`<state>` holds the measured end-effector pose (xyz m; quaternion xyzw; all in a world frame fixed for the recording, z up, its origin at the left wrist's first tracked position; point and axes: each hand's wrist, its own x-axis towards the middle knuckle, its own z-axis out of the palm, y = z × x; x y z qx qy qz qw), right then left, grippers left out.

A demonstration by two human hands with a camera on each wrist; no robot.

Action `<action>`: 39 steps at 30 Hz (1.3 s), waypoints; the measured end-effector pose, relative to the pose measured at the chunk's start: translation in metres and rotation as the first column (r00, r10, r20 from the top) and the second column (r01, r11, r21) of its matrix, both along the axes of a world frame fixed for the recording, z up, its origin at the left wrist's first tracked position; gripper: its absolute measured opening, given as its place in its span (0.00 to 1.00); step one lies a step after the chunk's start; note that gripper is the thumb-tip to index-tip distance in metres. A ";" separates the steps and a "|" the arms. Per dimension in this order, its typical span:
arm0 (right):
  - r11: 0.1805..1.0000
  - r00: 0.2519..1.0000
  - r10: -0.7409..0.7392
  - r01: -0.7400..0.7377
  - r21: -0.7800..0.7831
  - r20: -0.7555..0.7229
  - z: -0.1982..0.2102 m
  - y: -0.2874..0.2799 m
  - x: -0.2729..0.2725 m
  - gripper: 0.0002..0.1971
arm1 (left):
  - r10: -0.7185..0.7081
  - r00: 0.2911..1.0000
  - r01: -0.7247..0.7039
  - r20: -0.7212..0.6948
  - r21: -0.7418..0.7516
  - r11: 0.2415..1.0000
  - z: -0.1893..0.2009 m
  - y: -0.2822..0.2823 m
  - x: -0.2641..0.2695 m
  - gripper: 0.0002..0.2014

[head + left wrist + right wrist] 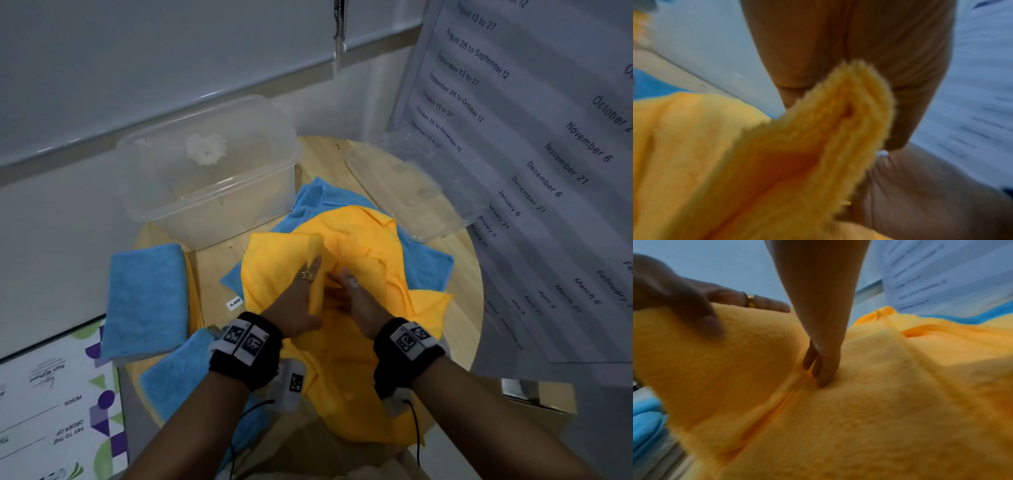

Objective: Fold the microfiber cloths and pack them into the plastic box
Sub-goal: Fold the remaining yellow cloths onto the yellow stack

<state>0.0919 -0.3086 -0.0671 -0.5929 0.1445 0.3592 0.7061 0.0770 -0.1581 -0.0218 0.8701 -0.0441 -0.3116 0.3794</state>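
A heap of yellow cloths (363,240) lies over blue cloths (428,270) in the middle of the round wooden table (212,270). My left hand (310,291), with a ring on it, pinches a raised fold of the top yellow cloth (818,146) between thumb and fingers. Beside it my right hand (356,298) presses its straight fingers (824,366) down into the crease of the same cloth. The clear plastic box (205,219) stands open at the back left and looks empty. A folded blue cloth (147,298) lies at the left.
The box's clear lid (411,195) rests at the back right of the table. Another blue cloth (174,373) hangs over the front-left edge. A large printed schedule sheet (531,171) leans on the right, and a printed board (51,411) stands low at the left.
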 end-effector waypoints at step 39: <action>0.719 0.794 0.215 0.265 -0.642 0.569 -0.025 -0.038 0.030 0.20 | 0.387 0.918 -0.396 -0.086 -0.184 0.899 -0.037 0.009 -0.004 0.35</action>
